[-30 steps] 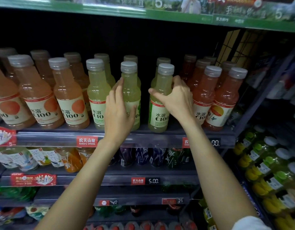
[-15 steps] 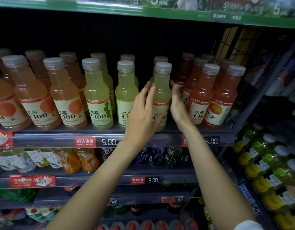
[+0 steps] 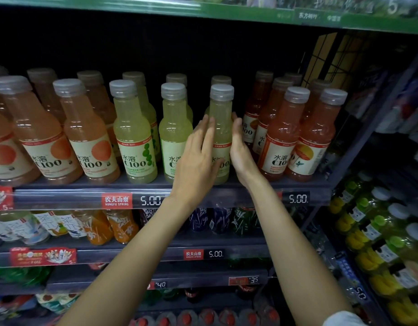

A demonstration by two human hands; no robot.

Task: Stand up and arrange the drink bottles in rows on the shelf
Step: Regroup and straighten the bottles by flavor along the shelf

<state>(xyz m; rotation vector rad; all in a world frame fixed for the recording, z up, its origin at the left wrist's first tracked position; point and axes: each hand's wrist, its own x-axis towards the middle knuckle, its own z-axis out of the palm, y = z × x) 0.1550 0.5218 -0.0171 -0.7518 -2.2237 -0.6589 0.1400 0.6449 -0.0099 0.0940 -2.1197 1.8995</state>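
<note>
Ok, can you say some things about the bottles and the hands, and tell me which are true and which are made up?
1. Both hands flank one yellow-green bottle. True: the left hand and right hand sit either side of it with straight fingers.
2. That bottle lies on its side. False: it stands upright.
3. The red-orange bottles stand right of it. True.
4. The bottle caps are bright blue. False: they are grey.
5. The price strip below reads 5.00. True.

left hand moved rightward, beside yellow bottle
</note>
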